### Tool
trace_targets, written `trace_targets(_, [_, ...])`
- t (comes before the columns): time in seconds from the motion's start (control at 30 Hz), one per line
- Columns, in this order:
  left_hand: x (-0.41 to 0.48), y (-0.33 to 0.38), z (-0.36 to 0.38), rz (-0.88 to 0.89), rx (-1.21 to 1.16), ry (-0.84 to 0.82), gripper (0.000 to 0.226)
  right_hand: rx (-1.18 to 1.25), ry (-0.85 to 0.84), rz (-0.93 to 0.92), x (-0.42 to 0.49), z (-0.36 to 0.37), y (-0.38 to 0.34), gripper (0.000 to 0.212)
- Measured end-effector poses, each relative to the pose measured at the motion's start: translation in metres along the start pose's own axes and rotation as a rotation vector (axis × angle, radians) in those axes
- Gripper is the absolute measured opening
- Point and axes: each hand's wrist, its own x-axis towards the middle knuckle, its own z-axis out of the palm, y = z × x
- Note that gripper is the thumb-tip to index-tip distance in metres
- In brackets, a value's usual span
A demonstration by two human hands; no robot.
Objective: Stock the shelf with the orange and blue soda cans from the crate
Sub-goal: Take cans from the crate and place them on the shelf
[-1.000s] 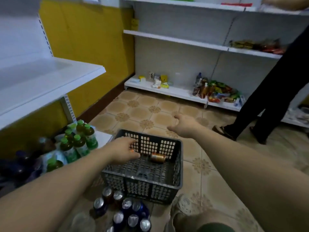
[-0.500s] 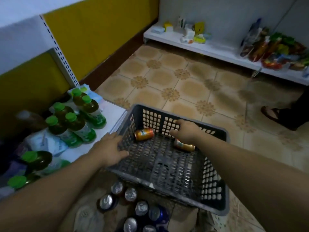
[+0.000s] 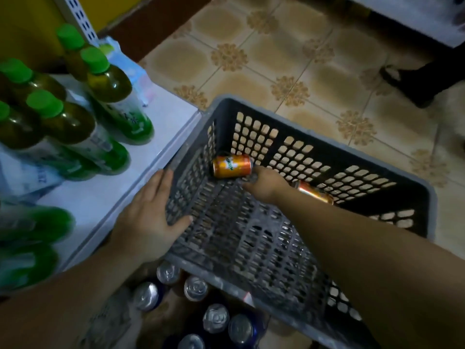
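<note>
Upright cans (image 3: 195,288) stand on the floor nearest me. My left hand (image 3: 151,217) clamps the crate (image 3: 251,248) wall, thumb inside. My right hand (image 3: 264,185) reaches an orange can (image 3: 231,166) lying in the crate's far corner; I cannot tell whether those fingers grasp it. A second can (image 3: 314,193) lies behind my wrist.

From the left hand's (image 3: 148,217) grip on the crate (image 3: 251,248) wall: bottles (image 3: 110,96) left, soda can (image 3: 231,166) ahead inside, upright cans (image 3: 195,288) behind.
</note>
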Motion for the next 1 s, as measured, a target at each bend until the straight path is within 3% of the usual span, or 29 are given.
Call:
trace_targets(0.23, [0.003,-0.006,0.004,0.030,0.006,-0.020,0.099,-0.116,0.089,-0.077,0.071,0.039,-0.016,0.073])
trace_targets(0.4, [0.004,-0.006,0.007,0.047,0.003,-0.008,0.097,-0.358,0.082,-0.103,0.094,0.058,-0.013,0.100])
trace_targets(0.5, [0.003,-0.009,0.009,0.065,-0.006,0.009,0.095,-0.563,0.220,-0.093,0.098,0.066,-0.007,0.089])
trace_targets(0.57, [0.002,-0.009,0.010,0.062,-0.001,0.006,0.094,-0.549,0.219,-0.099,0.099,0.071,-0.003,0.080])
trace_targets(0.63, [0.003,-0.008,0.010,0.062,0.008,0.004,0.094,-0.342,0.151,-0.017,0.097,0.076,0.000,0.079])
trace_targets(0.77, [0.004,-0.005,0.007,0.027,0.028,-0.045,0.098,0.420,-0.003,0.244,0.068,0.071,0.003,0.074])
trace_targets(0.87, [0.004,-0.001,0.003,-0.008,0.009,-0.107,0.102,0.816,-0.054,0.254,0.018,0.052,-0.001,0.072])
trace_targets(1.0, [0.003,0.011,-0.022,-0.061,-0.009,-0.315,0.112,1.124,-0.152,0.134,-0.066,0.008,-0.019,0.073])
